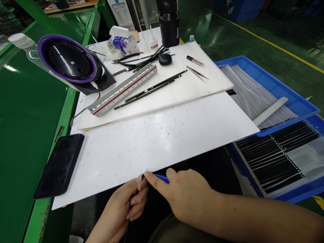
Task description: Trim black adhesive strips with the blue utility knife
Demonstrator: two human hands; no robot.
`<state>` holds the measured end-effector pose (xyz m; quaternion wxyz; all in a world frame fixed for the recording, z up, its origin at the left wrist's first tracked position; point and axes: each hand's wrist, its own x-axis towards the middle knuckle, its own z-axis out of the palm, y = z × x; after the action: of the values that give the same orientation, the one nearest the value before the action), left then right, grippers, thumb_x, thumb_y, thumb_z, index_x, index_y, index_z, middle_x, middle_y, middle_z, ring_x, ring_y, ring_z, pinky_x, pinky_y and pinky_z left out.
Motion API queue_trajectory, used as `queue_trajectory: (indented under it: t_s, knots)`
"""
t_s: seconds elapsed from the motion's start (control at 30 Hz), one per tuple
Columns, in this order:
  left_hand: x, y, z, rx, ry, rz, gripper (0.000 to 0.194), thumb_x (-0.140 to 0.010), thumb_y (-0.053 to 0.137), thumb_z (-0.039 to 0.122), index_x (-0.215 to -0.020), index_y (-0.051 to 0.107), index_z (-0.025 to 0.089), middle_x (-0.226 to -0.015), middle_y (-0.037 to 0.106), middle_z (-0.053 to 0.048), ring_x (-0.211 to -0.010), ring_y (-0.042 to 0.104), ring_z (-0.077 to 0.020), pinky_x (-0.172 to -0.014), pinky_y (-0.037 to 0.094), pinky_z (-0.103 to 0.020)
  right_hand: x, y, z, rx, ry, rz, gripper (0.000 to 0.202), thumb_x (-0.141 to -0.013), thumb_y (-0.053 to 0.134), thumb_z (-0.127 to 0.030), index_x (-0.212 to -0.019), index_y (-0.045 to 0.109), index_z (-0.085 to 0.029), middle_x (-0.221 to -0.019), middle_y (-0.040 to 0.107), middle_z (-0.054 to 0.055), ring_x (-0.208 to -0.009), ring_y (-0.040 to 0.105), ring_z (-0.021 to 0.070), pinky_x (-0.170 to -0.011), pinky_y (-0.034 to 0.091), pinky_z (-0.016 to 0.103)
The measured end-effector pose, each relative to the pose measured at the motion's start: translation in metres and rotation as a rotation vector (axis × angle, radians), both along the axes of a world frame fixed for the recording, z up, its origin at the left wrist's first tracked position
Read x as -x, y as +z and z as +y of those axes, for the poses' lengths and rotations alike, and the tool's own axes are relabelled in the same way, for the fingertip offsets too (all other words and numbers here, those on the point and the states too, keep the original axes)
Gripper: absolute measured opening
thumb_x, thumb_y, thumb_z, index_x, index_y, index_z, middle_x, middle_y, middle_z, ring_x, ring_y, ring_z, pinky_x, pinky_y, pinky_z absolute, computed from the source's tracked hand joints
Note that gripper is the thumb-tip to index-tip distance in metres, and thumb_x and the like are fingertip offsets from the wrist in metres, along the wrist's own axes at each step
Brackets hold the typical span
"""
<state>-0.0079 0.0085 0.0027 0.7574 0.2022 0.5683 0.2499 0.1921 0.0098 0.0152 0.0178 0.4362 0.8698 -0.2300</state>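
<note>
My left hand (124, 202) is closed at the front edge of the white board, pinching a thin black strip (142, 176) whose length is mostly hidden by the fingers. Close beside it, my right hand (188, 190) grips a slim blue-handled tool (162, 177). Its index fingertip meets the left thumb at the strip's end. The working tip of the tool is covered, so its kind cannot be made out. Farther back, narrow black strips (154, 88) lie on a white foam slab (202, 82), beside a grey scale ruler (124, 91) with a red line.
Tweezers (196, 72), a small marker-like tube (194, 60), cutting pliers (126, 60) and a black case (165, 59) lie on the slab. A purple-rimmed fan (68, 59) and phone (59, 165) are left. Blue trays (268, 81) with black strip sheets (275, 158) stand right.
</note>
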Motion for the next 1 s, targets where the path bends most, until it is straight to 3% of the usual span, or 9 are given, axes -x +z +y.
queue_trajectory:
  t_s: [0.23,1.0]
  knots:
    - [0.005,0.0,0.001,0.022,-0.014,0.004,0.037,-0.084,0.064,0.05,-0.067,0.05,0.02,-0.05,0.029,0.01,-0.039,0.014,-0.004,-0.036,0.018,-0.016,-0.011,-0.004,0.004,0.046,-0.031,0.159,0.068,-0.09,0.043,-0.017,-0.154,0.028,-0.034,-0.085,0.067,0.002,-0.06,0.061,0.021,-0.049,0.033,0.03]
    - [0.004,-0.001,0.0,0.006,-0.022,0.052,0.042,-0.08,0.067,0.055,-0.064,0.052,0.019,-0.051,0.031,0.009,-0.04,0.019,-0.0044,-0.038,0.018,-0.017,-0.019,-0.002,0.017,0.056,0.074,0.132,0.069,-0.088,0.048,-0.019,-0.152,0.029,-0.035,-0.085,0.064,0.002,-0.056,0.056,0.019,-0.045,0.023,0.029]
